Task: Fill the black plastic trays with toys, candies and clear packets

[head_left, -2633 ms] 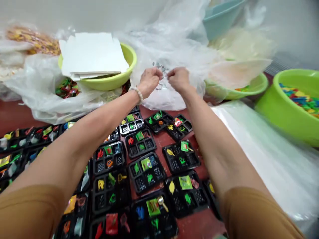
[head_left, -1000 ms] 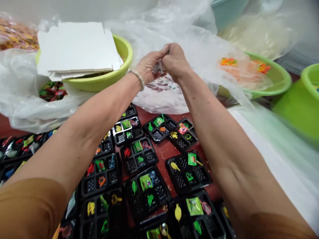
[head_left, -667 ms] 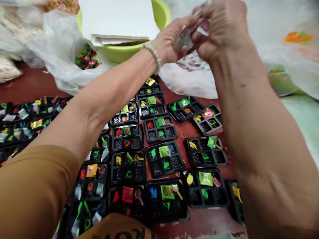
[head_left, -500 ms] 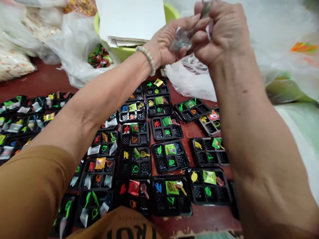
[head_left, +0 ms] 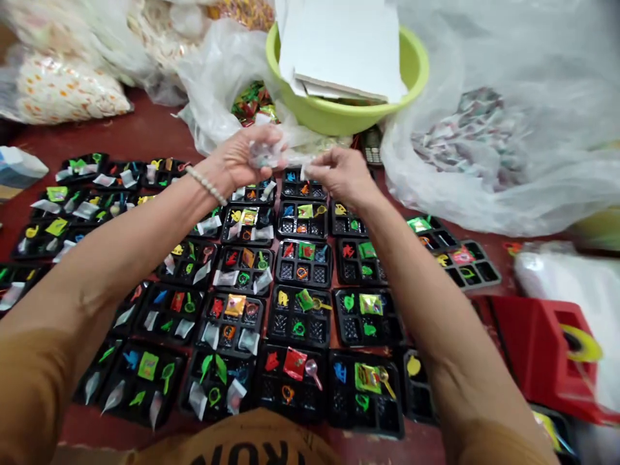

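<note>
My left hand (head_left: 242, 158), with a beaded bracelet at its wrist, is closed around small clear-and-white packets (head_left: 266, 154). Between thumb and fingers of my right hand (head_left: 346, 175) is a small white packet (head_left: 306, 170), held over the far end of the rows. Below both hands lie black compartment trays, such as one near tray (head_left: 295, 328) with a yellow figure, a green sachet (head_left: 304, 299), a yellow spoon-shaped piece and a green ring (head_left: 299, 329). Trays left of it also hold white packets (head_left: 249, 341) in their lower compartments.
A lime-green basin (head_left: 334, 119) with white card (head_left: 343, 51) stands at the back. Right of it, an open plastic bag (head_left: 411, 184) holds many packets. A red tape dispenser (head_left: 537, 349) is at the right; filled bags (head_left: 72, 93) lie at the far left.
My hands have come apart and lowered from the packet bag toward the trays. The right hand now pinches one packet by itself. The view has swung right.
</note>
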Tool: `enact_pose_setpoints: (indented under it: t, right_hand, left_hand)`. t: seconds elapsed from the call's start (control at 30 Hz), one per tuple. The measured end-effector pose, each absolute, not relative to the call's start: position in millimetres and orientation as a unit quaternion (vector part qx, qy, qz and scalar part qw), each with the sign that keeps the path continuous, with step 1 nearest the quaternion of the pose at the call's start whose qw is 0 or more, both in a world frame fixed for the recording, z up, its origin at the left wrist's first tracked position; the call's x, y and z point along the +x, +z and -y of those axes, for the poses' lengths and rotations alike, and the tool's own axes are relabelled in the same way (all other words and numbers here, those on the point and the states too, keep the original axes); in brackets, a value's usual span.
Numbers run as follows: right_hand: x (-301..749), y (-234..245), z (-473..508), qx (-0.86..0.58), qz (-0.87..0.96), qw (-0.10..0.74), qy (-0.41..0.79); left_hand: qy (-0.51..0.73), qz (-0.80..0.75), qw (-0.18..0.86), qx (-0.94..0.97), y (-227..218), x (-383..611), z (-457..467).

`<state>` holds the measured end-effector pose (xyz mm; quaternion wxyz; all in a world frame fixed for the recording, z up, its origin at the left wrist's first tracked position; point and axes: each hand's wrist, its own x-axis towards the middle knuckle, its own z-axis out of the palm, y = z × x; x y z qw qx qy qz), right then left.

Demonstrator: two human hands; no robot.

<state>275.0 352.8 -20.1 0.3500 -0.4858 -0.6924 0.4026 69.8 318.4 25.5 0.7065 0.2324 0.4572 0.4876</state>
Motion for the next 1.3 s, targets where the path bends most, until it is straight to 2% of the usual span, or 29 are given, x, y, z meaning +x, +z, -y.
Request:
enact_pose_setpoints:
  t: [0.1,0.2,0.33,0.5,0.6,0.8,0.93,1.07,1.13,1.3]
  right_hand:
    - [249.6,-42.5,-352.7,-0.519,0.766,0.257,0.280]
    - [234.9,-52.6,-349.6,-0.536,0.779,0.209,0.250]
    - [248.3,-51.0,-349.3,-0.519,0.747,0.289,0.299]
    - [302.2,-39.6,-370.5,-0.549,0.515,0.412,0.513]
    - [316.7,-41.0,-377.8,-0.554,0.466,0.451,0.522]
    - [281.5,-72.6,-371.0,-0.558,0.564,0.432,0.427]
    - [275.6,-81.8,-366.0,-0.556,0.681,0.389,0.276]
    - [308.0,-69.6,-384.7,-0.558,0.723,0.380,0.143]
    - [327.6,-61.9,-406.1,-0.585,0.730,0.332,0.124]
    - [348.0,-63.0,-463.9,-0.596,0.791,0.091,0.103]
  left_hand:
    - [0.505,-0.485,0.665,0.259,18.3,39.3,-291.0]
    - [0.503,-0.483,0.665,0.265,10.0,19.8,-271.1]
    - [0.496,-0.468,0.684,0.259,-1.2,3.6,-257.3]
    - [0.503,-0.448,0.698,0.241,-7.5,0.0,-252.5]
    - [0.497,-0.444,0.705,0.242,-6.8,7.3,-253.0]
    - [0.483,-0.445,0.716,0.236,-2.1,27.8,-254.9]
    - [0.477,-0.445,0.720,0.239,-1.5,30.3,-254.6]
    - [0.474,-0.467,0.709,0.233,-4.2,24.3,-253.7]
    - [0.467,-0.483,0.705,0.227,-6.2,21.6,-254.0]
    - [0.452,-0.490,0.709,0.229,-10.7,18.9,-260.8]
